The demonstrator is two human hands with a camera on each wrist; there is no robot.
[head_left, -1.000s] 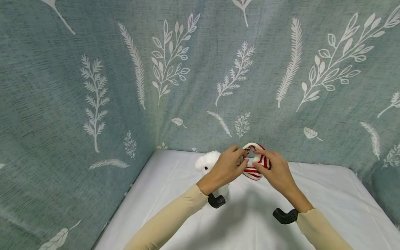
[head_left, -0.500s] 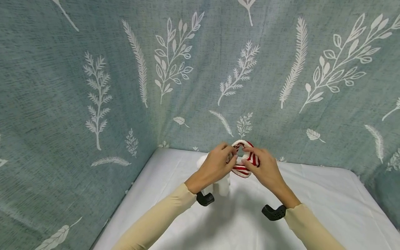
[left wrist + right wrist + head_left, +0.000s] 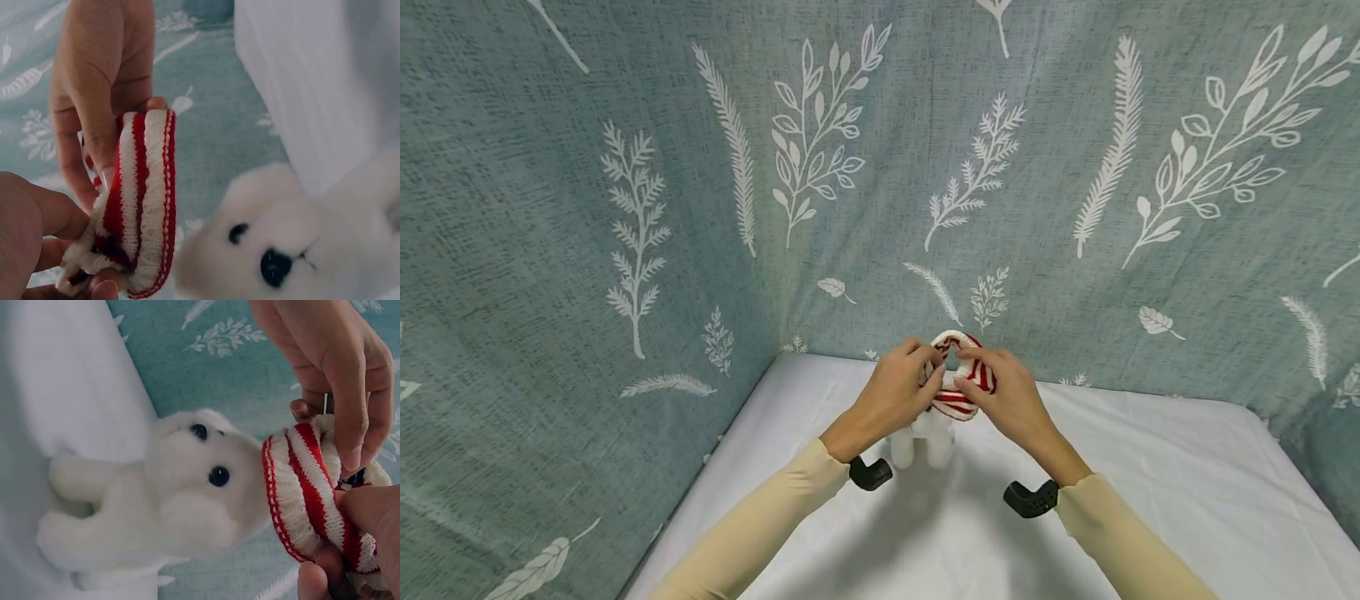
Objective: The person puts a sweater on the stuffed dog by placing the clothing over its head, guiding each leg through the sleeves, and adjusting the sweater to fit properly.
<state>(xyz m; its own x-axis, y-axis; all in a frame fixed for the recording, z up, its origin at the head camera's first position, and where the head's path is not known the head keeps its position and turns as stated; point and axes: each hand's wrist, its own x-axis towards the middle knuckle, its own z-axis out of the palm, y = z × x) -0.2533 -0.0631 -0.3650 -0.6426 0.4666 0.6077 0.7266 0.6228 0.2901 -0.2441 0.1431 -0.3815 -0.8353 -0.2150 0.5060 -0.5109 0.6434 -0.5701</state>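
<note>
A small red-and-white striped knitted garment (image 3: 955, 404) is stretched between both hands, its opening spread into a ring. My left hand (image 3: 891, 385) pinches its left edge with thumb and fingers; my right hand (image 3: 1011, 392) grips the right edge the same way. Below it stands a white plush dog (image 3: 925, 437), its head mostly hidden in the head view behind the left hand and the knit. From the right wrist, the garment's ribbed red-trimmed hem (image 3: 281, 500) appears right at the top of the dog's head (image 3: 206, 469), above the black eyes.
White cloth (image 3: 1150, 467) covers the table. Blue-green fabric with white leaf prints (image 3: 1037, 208) hangs behind and along the left side. A black wrist camera (image 3: 871, 474) sits under the left wrist, another black camera (image 3: 1030, 498) under the right.
Both hands have moved left together with the knitted garment, from beside the plush dog to over it. The dog's head, visible a second ago, is now largely covered in the head view.
</note>
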